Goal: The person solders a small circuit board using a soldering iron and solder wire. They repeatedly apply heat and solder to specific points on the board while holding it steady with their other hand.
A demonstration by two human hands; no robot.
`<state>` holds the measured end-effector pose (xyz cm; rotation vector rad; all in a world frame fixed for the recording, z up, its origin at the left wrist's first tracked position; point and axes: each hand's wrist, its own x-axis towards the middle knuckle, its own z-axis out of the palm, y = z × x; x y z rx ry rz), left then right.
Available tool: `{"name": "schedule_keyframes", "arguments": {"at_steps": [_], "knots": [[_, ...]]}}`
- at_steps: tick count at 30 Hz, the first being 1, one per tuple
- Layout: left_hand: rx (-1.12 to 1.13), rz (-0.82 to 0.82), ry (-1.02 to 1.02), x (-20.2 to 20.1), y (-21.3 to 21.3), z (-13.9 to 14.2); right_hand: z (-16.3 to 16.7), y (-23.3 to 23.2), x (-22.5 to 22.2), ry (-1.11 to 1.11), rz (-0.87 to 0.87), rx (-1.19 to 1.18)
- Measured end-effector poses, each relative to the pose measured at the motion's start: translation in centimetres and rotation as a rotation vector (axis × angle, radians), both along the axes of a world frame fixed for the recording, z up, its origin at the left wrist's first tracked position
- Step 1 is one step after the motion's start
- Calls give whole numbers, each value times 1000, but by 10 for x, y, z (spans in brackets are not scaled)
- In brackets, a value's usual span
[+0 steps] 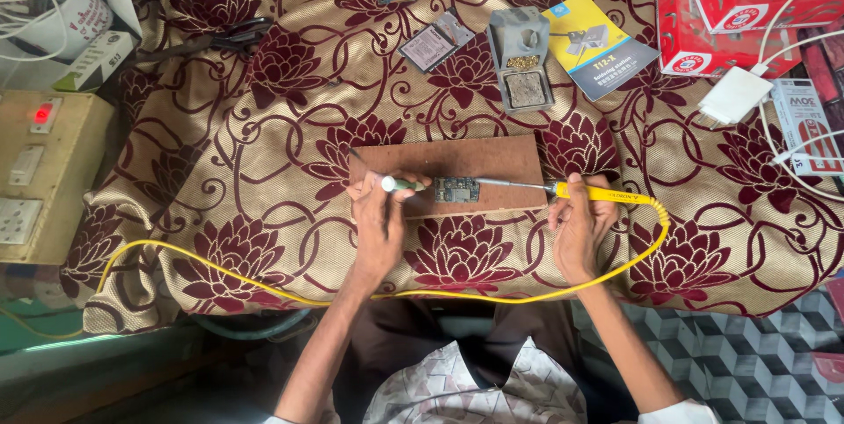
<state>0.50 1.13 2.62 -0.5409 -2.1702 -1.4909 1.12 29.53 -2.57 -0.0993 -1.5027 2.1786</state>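
A small circuit board (456,189) lies on a brown wooden board (457,160) over a maroon-flowered cloth. My left hand (378,222) grips a slim tool with a pale green handle (403,184), its tip at the circuit board's left edge. My right hand (577,226) holds a yellow-handled soldering iron (598,195); its metal shaft reaches the circuit board from the right. The iron's yellow cable (264,276) loops along the cloth's front edge to the left.
Behind the wooden board stand a grey iron stand with sponge (522,59), a blue-and-yellow leaflet (602,50) and a small flat packet (435,42). Red boxes (738,2), a white charger (735,94) and cables lie at right. A switchboard with a red light (40,169) sits at left.
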Motion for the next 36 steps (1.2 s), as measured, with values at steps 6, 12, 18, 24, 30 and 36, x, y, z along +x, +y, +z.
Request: {"name": "schedule_keyframes", "arguments": {"at_steps": [6,12,18,24,30,36], "knots": [[0,22,-5,1,-1,3,-5,2,1,15,14,56],[60,-27,-50,-2,-1,-8,-7,3,0,36,12,84],[51,6,-11,-4,-1,-16,0,1,2,-12,19,-39],[113,-59,-27,-3,2,-15,6,-1,2,-63,-26,-116],[84,-60,-18,1,1,-9,7,-1,3,-76,-15,-204],[-153,44,52,4,-1,-4,5,2,4,-77,-66,-164]]}}
